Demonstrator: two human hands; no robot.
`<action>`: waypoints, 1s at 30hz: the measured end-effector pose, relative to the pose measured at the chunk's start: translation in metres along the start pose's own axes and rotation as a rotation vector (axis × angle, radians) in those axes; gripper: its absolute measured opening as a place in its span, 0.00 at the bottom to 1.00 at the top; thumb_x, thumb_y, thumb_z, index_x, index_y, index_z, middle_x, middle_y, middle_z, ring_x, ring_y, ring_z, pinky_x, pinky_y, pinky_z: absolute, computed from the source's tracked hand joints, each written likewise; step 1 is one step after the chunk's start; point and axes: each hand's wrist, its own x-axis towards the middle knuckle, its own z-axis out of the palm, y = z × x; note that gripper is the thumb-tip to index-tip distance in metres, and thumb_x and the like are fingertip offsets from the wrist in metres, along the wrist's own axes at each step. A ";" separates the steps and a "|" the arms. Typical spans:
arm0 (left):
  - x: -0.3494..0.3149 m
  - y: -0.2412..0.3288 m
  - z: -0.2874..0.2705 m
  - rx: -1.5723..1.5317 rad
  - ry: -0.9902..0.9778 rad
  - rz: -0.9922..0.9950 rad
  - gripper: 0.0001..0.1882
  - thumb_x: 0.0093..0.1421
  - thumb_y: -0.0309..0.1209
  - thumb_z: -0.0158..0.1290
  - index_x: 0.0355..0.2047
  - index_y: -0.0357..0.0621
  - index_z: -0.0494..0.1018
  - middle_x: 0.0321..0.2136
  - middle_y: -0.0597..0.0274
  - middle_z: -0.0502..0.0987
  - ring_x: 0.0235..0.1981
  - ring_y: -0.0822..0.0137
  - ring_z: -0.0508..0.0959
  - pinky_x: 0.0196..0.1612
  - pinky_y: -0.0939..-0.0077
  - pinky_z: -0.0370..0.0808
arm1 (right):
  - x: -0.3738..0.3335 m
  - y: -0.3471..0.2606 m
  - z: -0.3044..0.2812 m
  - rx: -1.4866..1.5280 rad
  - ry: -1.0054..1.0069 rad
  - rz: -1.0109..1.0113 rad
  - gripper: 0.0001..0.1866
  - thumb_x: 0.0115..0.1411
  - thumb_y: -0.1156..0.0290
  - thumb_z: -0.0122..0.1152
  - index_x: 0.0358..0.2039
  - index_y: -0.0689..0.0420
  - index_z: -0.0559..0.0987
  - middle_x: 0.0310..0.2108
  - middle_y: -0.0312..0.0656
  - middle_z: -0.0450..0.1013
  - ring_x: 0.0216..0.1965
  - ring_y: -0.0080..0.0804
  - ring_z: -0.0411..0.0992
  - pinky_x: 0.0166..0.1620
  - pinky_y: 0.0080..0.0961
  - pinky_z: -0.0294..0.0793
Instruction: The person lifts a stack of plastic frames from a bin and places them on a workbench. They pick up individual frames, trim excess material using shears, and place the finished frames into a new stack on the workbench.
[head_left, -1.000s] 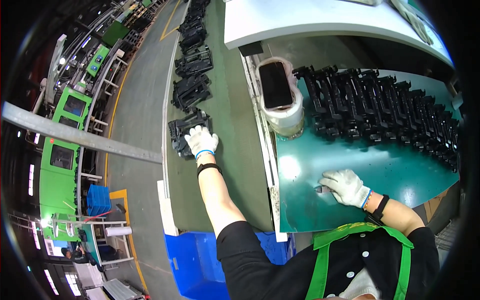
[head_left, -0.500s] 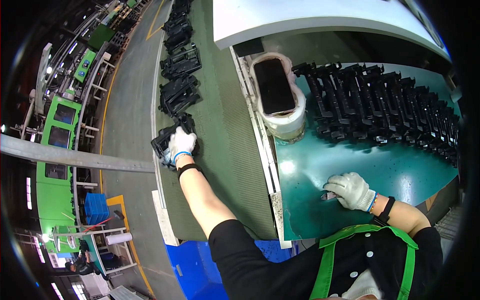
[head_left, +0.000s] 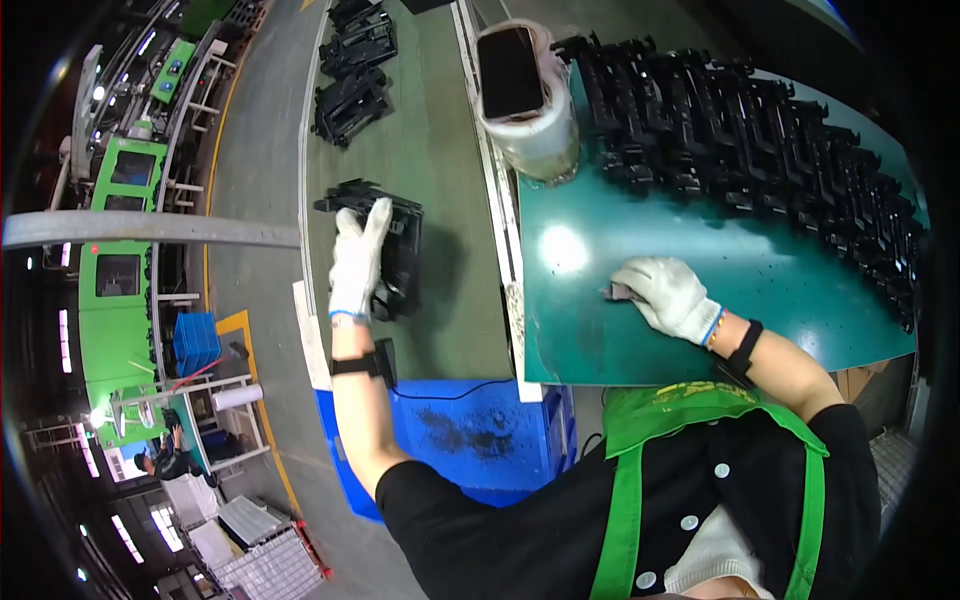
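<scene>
My left hand [head_left: 358,262], in a white knit glove, grips a black moulded plastic part [head_left: 402,255] above the green conveyor belt [head_left: 455,215]. The part is tilted, its shadow falls on the belt to the right, and the glove hides some of its left side. Over the teal tabletop [head_left: 570,340], my gloved right hand [head_left: 668,298] is closed around a small grey pointed tool [head_left: 620,292]. Only its tip shows, so its exact kind is unclear.
More black parts [head_left: 350,105] lie farther up the belt. Rows of similar parts [head_left: 740,130] cover the table's far side. A phone [head_left: 510,72] rests on a wrapped white roll [head_left: 540,145]. A blue bin [head_left: 460,440] stands below the belt's near end; a grey rail [head_left: 150,230] crosses at left.
My left hand has drawn the black part toward me and right along the belt, apart from the others, and turned it. The view has shifted; my right hand keeps its hold on the tool.
</scene>
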 end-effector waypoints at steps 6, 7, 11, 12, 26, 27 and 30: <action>-0.143 0.015 0.055 -0.877 -0.171 -0.066 0.31 0.72 0.56 0.50 0.63 0.46 0.70 0.52 0.52 0.79 0.53 0.63 0.79 0.54 0.66 0.79 | -0.020 0.003 0.005 0.373 0.048 0.070 0.26 0.63 0.71 0.64 0.62 0.55 0.73 0.53 0.45 0.76 0.40 0.37 0.79 0.42 0.37 0.79; -0.164 0.032 0.065 -0.878 -0.188 -0.064 0.31 0.72 0.56 0.50 0.63 0.46 0.70 0.52 0.52 0.79 0.53 0.63 0.79 0.54 0.66 0.79 | -0.024 -0.004 0.005 0.367 0.053 0.085 0.26 0.63 0.71 0.64 0.62 0.55 0.73 0.53 0.45 0.76 0.40 0.37 0.79 0.42 0.37 0.79; -0.233 0.082 0.108 -1.051 -0.457 -0.265 0.31 0.72 0.53 0.52 0.66 0.46 0.68 0.54 0.57 0.77 0.53 0.67 0.77 0.56 0.69 0.75 | -0.039 -0.047 -0.041 1.180 -0.038 0.249 0.37 0.69 0.65 0.61 0.74 0.56 0.58 0.61 0.45 0.70 0.37 0.25 0.74 0.41 0.28 0.78; -0.247 0.093 0.120 -1.107 -0.502 -0.302 0.33 0.70 0.49 0.55 0.68 0.42 0.65 0.55 0.58 0.76 0.55 0.67 0.75 0.60 0.69 0.70 | -0.044 -0.058 -0.071 1.178 -0.167 0.329 0.39 0.69 0.64 0.60 0.75 0.57 0.55 0.62 0.45 0.69 0.35 0.23 0.72 0.40 0.26 0.77; -0.216 0.153 0.224 -0.812 -0.430 0.049 0.34 0.64 0.37 0.63 0.63 0.25 0.67 0.55 0.47 0.78 0.53 0.64 0.78 0.60 0.70 0.73 | -0.212 0.057 -0.124 1.185 0.448 0.942 0.26 0.70 0.65 0.59 0.65 0.62 0.69 0.27 0.27 0.66 0.23 0.17 0.64 0.28 0.20 0.69; -0.206 0.150 0.226 -0.596 -0.382 0.090 0.33 0.65 0.39 0.62 0.62 0.26 0.69 0.54 0.46 0.79 0.53 0.61 0.79 0.60 0.69 0.73 | -0.219 0.057 -0.122 1.198 0.467 0.950 0.27 0.70 0.65 0.58 0.65 0.62 0.69 0.27 0.28 0.66 0.24 0.17 0.65 0.28 0.19 0.69; -0.203 0.149 0.237 -0.203 -0.246 0.214 0.33 0.64 0.42 0.61 0.61 0.29 0.71 0.53 0.44 0.80 0.52 0.56 0.81 0.60 0.67 0.74 | -0.234 0.053 -0.137 1.184 0.397 0.990 0.27 0.70 0.64 0.58 0.66 0.62 0.69 0.28 0.30 0.68 0.26 0.18 0.68 0.29 0.21 0.71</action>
